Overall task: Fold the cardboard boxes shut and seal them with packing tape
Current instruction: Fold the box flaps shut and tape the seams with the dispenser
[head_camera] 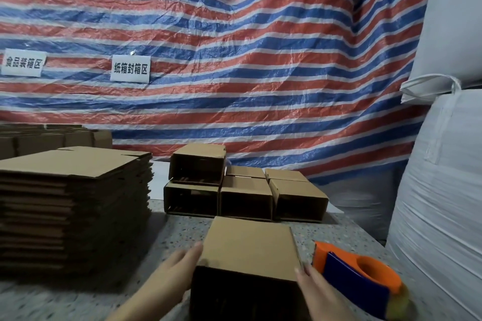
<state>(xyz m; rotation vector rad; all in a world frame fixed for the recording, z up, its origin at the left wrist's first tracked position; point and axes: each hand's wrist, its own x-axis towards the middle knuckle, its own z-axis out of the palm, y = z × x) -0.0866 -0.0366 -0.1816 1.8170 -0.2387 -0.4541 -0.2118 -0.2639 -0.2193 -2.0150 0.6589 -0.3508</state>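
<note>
Right, both hands on one brown cardboard box (pixel 247 250) lying on its side at the near middle of the grey speckled stone bench (pixel 172 237), open end facing the camera, interior dark. Left hand (pixel 172 268) lies flat against the box's left side, fingers straight, not curled round anything. Right hand (pixel 313 286) has straight fingers touching the box's right near corner; also not gripping.

Orange and dark blue plastic tape dispenser (pixel 357 279) sits on the bench just beside the right hand, on its right; a roll of tape shows at its near end, blurred. Can't tell if the hand touches it.

Behind the held box, a cluster of assembled brown cardboard boxes (pixel 245 195) on their sides: three in a front row with open ends toward the camera, more behind them, and one stacked on top of the leftmost one.

Left side of the bench: tall stack of flattened brown cardboard sheets (pixel 73 206). Further flat cardboard piles (pixel 52 138) behind it, at the far left.

Backdrop is a red, white and blue striped woven tarp (pixel 234 60) with two white paper signs (pixel 130 68) carrying black Chinese characters. Large white woven bulk bags (pixel 443 190) stacked at the right edge, next to the bench.
</note>
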